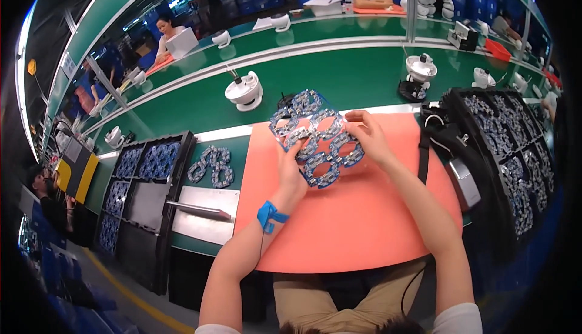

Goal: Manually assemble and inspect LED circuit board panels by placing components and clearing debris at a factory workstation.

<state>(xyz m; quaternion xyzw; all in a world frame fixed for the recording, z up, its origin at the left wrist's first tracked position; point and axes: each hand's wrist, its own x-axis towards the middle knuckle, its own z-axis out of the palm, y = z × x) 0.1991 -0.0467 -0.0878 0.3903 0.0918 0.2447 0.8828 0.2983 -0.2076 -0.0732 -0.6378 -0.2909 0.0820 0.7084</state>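
Note:
Both my hands hold up a panel of joined ring-shaped blue circuit boards (330,128), tilted above a salmon-pink mat (357,225). My left hand (292,170) grips its lower left side, the thumb lying over the front face. At the upper right edge, my right hand (371,139) pinches the panel between thumb and bent fingers. The panel hides part of the mat and a small dark thing behind it. Around my left wrist is a blue strap (271,216) with a thin wire.
Left stands a black divided tray (182,164) of blue boards; loose ring boards (212,167) lie beside it, near a metal plate (206,225). Another loaded black tray (479,131) and a silver box (464,182) are right. White round housings (244,91) line the green bench. People sit beyond.

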